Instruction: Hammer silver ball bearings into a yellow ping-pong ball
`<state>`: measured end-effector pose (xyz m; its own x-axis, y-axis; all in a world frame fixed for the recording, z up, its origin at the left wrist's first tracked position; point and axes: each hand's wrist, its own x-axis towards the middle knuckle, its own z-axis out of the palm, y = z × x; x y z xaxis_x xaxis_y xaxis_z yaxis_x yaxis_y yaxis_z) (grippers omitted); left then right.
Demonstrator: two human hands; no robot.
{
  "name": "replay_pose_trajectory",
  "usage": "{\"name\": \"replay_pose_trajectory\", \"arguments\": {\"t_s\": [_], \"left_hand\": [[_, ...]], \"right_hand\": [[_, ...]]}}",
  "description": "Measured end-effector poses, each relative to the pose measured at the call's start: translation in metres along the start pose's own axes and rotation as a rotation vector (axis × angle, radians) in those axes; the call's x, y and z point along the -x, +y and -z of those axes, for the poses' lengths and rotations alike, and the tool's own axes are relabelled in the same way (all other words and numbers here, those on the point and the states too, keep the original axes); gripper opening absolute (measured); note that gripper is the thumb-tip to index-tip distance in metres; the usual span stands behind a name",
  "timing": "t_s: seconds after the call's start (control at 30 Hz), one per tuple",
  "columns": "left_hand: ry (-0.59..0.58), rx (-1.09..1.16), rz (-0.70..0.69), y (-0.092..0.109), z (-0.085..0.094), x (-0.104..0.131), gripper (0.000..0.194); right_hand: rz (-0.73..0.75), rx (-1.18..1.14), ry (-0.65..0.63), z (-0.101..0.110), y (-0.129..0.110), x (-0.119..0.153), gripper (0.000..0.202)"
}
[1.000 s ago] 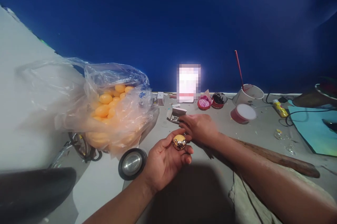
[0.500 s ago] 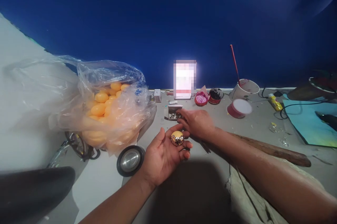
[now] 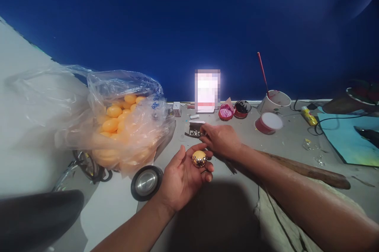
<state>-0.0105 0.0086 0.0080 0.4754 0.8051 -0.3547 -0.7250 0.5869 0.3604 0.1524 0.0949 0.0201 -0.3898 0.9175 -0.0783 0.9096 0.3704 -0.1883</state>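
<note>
My left hand (image 3: 185, 179) is palm up with its fingers loosely curled, holding a small yellow ball (image 3: 199, 159) on the fingers. Shiny metal studs ring the ball's lower part. Just beyond it stands a small open box (image 3: 189, 133) with several silver studs (image 3: 195, 132) inside. My right hand (image 3: 222, 138) is at the box's right side, its fingers bent together over the edge; whether a stud is between the fingertips is hidden.
A clear plastic bag of yellow egg-shaped balls (image 3: 111, 126) stands left. Near me lies a round metal lid (image 3: 146, 182). Pink (image 3: 226, 112) and black (image 3: 242, 108) tubs, a cup with a red stick (image 3: 276, 100) and a white-topped tub (image 3: 269, 122) stand behind. A wooden stick (image 3: 310, 171) lies right.
My right hand has shifted slightly at the box, uncovering more of the studs. The ball has turned a little in my left hand, showing more yellow on top.
</note>
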Motion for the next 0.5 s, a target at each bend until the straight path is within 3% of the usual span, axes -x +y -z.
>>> {"name": "replay_pose_trajectory", "arguments": {"t_s": [0.5], "left_hand": [[0.017, 0.022, 0.006, 0.0, -0.001, 0.0002, 0.047]], "right_hand": [[0.069, -0.136, 0.102, -0.0023, 0.0038, 0.0033, 0.023]]}}
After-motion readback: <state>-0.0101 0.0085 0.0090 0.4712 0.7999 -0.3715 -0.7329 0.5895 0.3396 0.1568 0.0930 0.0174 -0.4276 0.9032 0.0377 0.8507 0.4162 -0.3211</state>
